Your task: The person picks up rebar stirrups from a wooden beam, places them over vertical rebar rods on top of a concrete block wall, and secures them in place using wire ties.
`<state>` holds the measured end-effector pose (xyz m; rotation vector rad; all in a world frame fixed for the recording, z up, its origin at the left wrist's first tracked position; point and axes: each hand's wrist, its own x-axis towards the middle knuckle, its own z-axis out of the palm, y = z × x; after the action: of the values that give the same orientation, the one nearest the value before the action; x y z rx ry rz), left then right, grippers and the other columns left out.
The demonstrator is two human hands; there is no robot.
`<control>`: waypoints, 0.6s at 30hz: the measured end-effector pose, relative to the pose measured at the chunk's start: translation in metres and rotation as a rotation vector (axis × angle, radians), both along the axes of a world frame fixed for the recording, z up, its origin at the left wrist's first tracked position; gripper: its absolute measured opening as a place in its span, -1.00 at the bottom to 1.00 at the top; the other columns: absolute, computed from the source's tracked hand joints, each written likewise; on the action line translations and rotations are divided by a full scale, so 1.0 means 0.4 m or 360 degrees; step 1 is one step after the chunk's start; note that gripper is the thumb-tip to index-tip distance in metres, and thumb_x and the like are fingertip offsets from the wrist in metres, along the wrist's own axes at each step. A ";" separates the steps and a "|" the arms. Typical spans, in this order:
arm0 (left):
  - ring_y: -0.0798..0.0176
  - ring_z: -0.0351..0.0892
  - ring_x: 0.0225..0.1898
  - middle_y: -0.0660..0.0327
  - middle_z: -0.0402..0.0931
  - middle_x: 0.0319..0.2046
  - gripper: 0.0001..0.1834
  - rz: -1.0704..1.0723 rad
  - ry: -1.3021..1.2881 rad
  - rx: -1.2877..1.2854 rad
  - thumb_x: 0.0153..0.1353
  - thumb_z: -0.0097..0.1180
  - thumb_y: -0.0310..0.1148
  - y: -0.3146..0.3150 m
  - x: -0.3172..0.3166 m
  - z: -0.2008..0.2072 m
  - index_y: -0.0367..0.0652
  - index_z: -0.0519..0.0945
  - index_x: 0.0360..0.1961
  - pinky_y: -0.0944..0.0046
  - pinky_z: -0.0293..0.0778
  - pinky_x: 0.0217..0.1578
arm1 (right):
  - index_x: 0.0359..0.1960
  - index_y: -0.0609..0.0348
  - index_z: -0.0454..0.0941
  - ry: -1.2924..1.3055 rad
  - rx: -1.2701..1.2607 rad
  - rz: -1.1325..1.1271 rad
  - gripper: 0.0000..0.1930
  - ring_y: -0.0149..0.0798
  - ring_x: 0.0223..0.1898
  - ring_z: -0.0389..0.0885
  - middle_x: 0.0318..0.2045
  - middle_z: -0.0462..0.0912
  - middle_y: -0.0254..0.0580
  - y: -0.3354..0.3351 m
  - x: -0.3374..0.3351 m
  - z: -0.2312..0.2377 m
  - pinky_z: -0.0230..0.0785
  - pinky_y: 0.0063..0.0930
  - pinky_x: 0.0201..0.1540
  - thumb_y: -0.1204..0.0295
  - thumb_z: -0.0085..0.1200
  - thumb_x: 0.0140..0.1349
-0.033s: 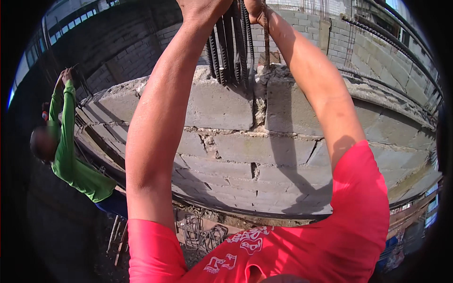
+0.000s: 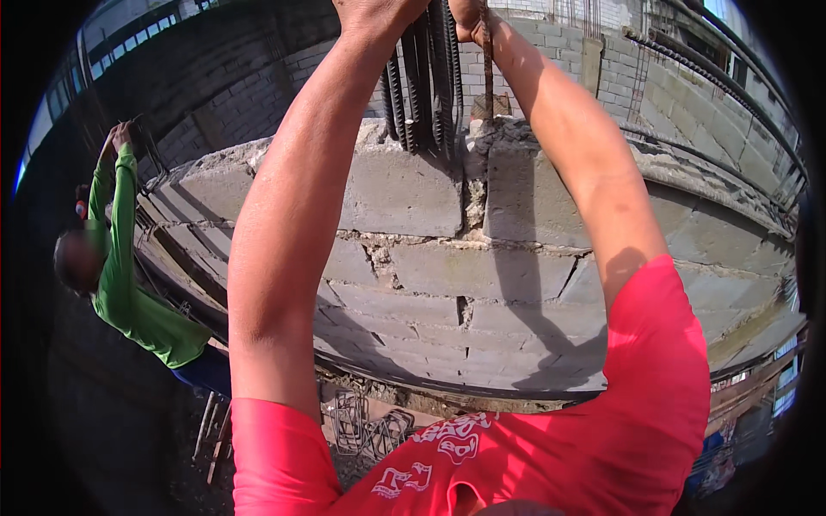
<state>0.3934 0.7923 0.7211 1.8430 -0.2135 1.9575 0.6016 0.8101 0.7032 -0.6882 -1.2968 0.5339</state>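
Both my arms reach up over a grey block wall [image 2: 400, 193] to a bundle of dark ribbed rebar [image 2: 422, 86] at its top. Cut off by the upper edge of the view, my left hand [image 2: 376, 12] is closed against the bundle's left side. On the other side, my right hand [image 2: 465, 17] has curled fingers, mostly out of view; what they grip is hidden. A single rusty rebar [image 2: 489, 73] stands upright beside my right wrist. The bundle's lower ends hang near the wall's top edge.
To the left, a person in a green long-sleeved shirt [image 2: 133, 297] raises both arms toward thin bars. Long ribbed bars [image 2: 697, 73] slant across the upper right. Bent steel stirrups [image 2: 370, 426] lie at the wall's foot, and loose sticks [image 2: 211, 434] are lower left.
The rebar bundle and my left hand have shifted slightly to the right. My right arm and the person in green look almost unmoved.
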 end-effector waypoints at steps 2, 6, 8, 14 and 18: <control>0.19 0.70 -0.19 -0.05 0.68 -0.24 -0.27 0.0054 0.0062 -0.0127 -0.09 0.35 -0.19 -0.007 0.016 0.016 -0.22 0.49 0.16 0.25 0.58 -0.09 | -0.02 0.29 0.56 -0.0011 0.0011 -0.0067 -0.60 -0.20 -0.29 0.69 -0.28 0.68 -0.07 -0.020 0.010 0.011 0.62 -0.27 -0.24 0.21 0.16 0.28; 0.12 0.70 -0.11 -0.09 0.68 -0.18 -0.22 -0.0176 0.0124 -0.0366 -0.10 0.36 -0.15 -0.002 0.026 0.013 -0.24 0.47 0.19 0.21 0.58 -0.03 | -0.02 0.28 0.56 -0.0083 -0.0031 -0.0074 -0.60 -0.21 -0.30 0.69 -0.29 0.68 -0.07 -0.070 0.021 0.017 0.62 -0.28 -0.26 0.20 0.16 0.29; 0.04 0.67 -0.02 -0.15 0.64 -0.07 -0.16 -0.0040 0.0033 -0.0105 -0.08 0.41 -0.09 0.017 0.043 0.001 -0.26 0.44 0.23 0.16 0.57 0.03 | -0.02 0.28 0.56 -0.0117 -0.0066 -0.0087 -0.60 -0.22 -0.31 0.69 -0.30 0.68 -0.08 -0.071 0.023 0.009 0.62 -0.29 -0.27 0.19 0.16 0.29; -0.01 0.62 0.05 -0.18 0.57 0.04 -0.01 -0.0051 0.0272 -0.0197 -0.09 0.49 0.13 0.000 0.043 0.005 -0.26 0.40 0.27 0.12 0.53 0.10 | -0.03 0.26 0.56 -0.0175 -0.0185 -0.0145 -0.60 -0.24 -0.33 0.69 -0.33 0.68 -0.09 -0.072 0.027 -0.025 0.62 -0.31 -0.30 0.17 0.15 0.30; 0.13 0.62 -0.04 -0.01 0.53 0.05 -0.02 -0.0425 0.0137 0.0175 0.00 0.52 -0.04 0.078 0.075 -0.003 -0.25 0.28 0.35 0.18 0.57 0.01 | -0.03 0.26 0.56 -0.0184 -0.0242 -0.0102 -0.60 -0.25 -0.35 0.69 -0.34 0.67 -0.10 -0.068 0.020 -0.061 0.62 -0.33 -0.32 0.16 0.15 0.31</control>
<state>0.4234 0.8234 0.7198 1.8541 -0.5213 1.7109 0.6096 0.7827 0.6789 -0.8948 -1.3462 0.5511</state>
